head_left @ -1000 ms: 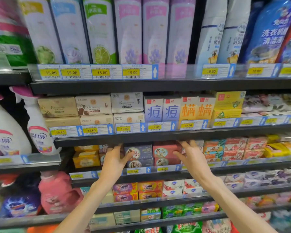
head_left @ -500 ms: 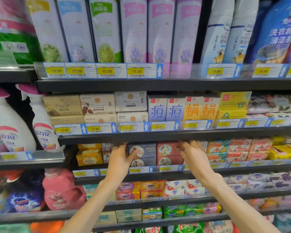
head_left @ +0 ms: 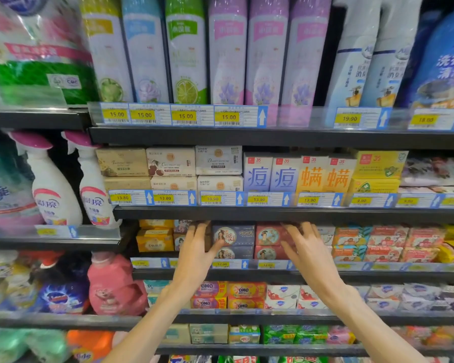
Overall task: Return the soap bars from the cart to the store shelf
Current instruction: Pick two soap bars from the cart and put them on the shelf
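Both hands at the shelf (head_left: pixel 273 213). Left hand (head_left: pixel 197 247) and right hand (head_left: pixel 306 248) flank the blue (head_left: pixel 236 235) and red (head_left: pixel 269 235) soap boxes, fingers straight, nothing gripped. Boxes look light, stiff, glossy; take them by the short ends.

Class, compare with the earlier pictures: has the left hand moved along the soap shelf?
No. The left hand stays at the left edge of the blue soap boxes, just under the shelf lip; only the camera shifted.

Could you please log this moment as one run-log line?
stage: shelving | left hand: against blue soap boxes | right hand: against red soap boxes | site: third shelf | grip: unclear
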